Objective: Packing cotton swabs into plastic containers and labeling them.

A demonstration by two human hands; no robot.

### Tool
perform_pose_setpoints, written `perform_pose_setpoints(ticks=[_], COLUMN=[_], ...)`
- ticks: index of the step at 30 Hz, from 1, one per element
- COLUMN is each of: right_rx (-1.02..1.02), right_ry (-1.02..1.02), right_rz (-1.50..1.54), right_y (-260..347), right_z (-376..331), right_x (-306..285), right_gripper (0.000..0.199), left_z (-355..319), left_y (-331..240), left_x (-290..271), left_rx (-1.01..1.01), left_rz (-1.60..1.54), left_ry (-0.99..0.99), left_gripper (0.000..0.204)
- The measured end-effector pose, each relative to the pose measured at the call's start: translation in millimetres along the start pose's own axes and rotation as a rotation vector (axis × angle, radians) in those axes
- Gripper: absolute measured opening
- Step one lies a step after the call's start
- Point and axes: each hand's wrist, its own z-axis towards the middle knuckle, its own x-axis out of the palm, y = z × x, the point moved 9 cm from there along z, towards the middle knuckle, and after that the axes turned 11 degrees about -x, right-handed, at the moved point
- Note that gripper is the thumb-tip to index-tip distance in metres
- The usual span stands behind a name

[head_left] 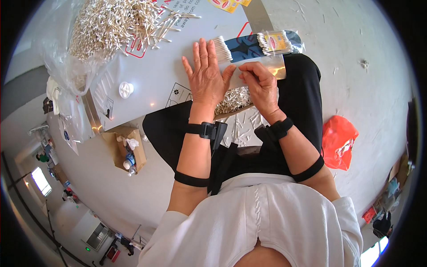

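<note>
My left hand point(205, 78) lies flat with its fingers stretched out, against a row of cotton swabs point(222, 49) on the table. Close by, my right hand point(262, 86) is closed, thumb and forefinger drawn together; whatever they may hold is too small to make out. A dark blue strip point(243, 50) runs right from the swab row. On it sits a bundle of swabs with a yellow label point(275, 42). Below my hands, a box of loose cotton swabs point(234, 99) is partly hidden by them.
A large heap of cotton swabs point(106, 29) in clear plastic covers the table's far left. A small round white container point(126, 90) stands nearer. On the floor are an open cardboard box point(116, 149) with bottles, a red plastic bag point(339, 142) and scattered swabs.
</note>
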Motion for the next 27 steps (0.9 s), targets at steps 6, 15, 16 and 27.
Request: perform_pose_setpoints(ticks=[6,15,16,27], right_rx=[0.002,-0.302,-0.289,-0.287], right_ry=[0.079,0.153,0.153,0.157], right_rz=[-0.160,-0.504,-0.518,-0.602], right_y=[-3,20,18,14], right_z=[12,44,44,44], right_x=[2,18,19,21], right_gripper=[0.008,0.006,0.007,0.011], left_z=[2,1,1,0], left_y=[-1,-3,-2,-1], left_x=[-4,-5,-6,-5], left_rx=[0.017,0.037,0.040,0.033], left_rz=[-0.039,-0.057,-0.059,-0.064], left_ry=[-0.029,-0.034,-0.042,-0.057], left_gripper=[0.089,0.094,0.094,0.092])
